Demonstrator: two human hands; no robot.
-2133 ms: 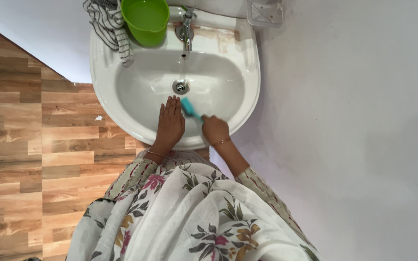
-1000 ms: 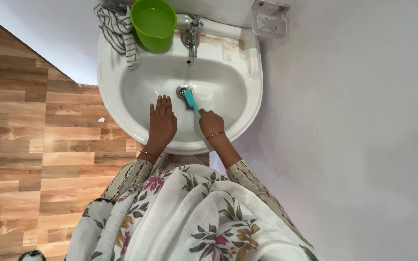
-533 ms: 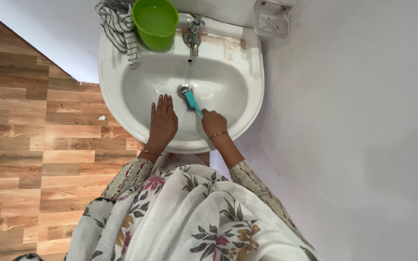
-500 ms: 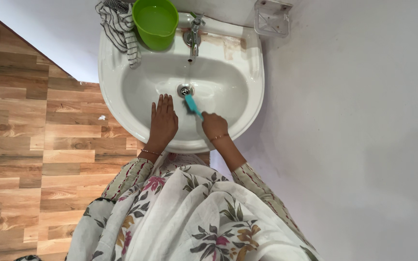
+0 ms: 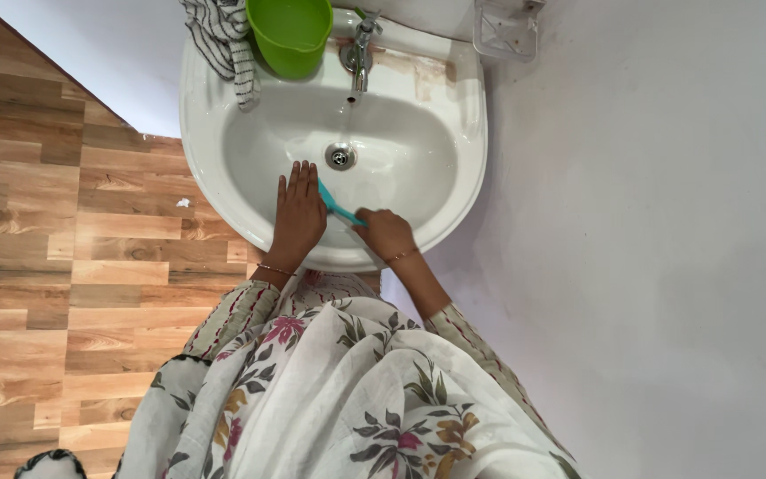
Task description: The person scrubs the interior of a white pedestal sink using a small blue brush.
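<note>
Near the front rim of the white sink [image 5: 223, 186], the left hand [image 5: 299, 217] lies flat inside the bowl, fingers apart and holding nothing. Just right of it, the right hand [image 5: 385, 232] has its fingers clamped on a teal brush [image 5: 334, 204]. The brush looks light, stiff, probably slippery when wet; the handle end gives the best grip. Farther away are the drain [image 5: 340, 157], tap [image 5: 359, 55] and green bowl [image 5: 290, 31].

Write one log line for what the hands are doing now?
left hand: flat on white sink | right hand: grips teal brush | brush: in basin near drain
</note>
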